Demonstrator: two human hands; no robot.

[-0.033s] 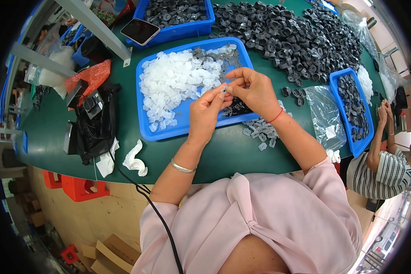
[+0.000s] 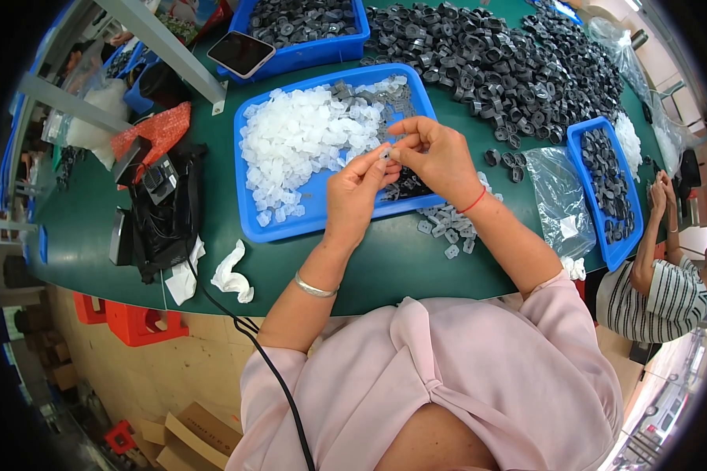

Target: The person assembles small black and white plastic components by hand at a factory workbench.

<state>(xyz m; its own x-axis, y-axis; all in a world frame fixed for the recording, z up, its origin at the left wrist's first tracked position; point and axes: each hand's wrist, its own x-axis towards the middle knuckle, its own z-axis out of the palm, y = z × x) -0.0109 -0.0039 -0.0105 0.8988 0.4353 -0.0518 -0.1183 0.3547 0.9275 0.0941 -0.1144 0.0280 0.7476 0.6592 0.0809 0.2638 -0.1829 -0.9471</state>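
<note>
Landmark for all places: the centre tray (image 2: 314, 188), blue, count 1. Noted from where I stand in the room.

Hands: 2, meeting above the right half of the centre tray. Left hand (image 2: 355, 192): thumb and forefinger pinch one small piece (image 2: 386, 155). Right hand (image 2: 444, 161): thumb and forefinger grip the same piece from its other side. Piece count 1; mostly covered by fingertips, shape not readable. Silver bangle (image 2: 315, 286), 1, left wrist; red string (image 2: 472, 200), 1, right wrist.

Inside the centre tray: white pieces (image 2: 302, 133), heaped on its left, too many to count; grey pieces (image 2: 397, 98) towards its far right corner, also uncounted.

By the centre tray's near right corner, on the green table (image 2: 385, 259): pale flat parts (image 2: 452, 228), dozens, partly under the right forearm.

Beyond the centre tray: black-part tray (image 2: 322, 55), 1; phone (image 2: 241, 54), 1, at its left corner. Beyond and right: black rings (image 2: 511, 71), one large uncounted heap.

Well right of the centre tray: side tray (image 2: 620, 253), 1, holding black parts; clear bag (image 2: 559, 200), 1, between.

Left, near side: crumpled tissues (image 2: 233, 272), 2.
</note>
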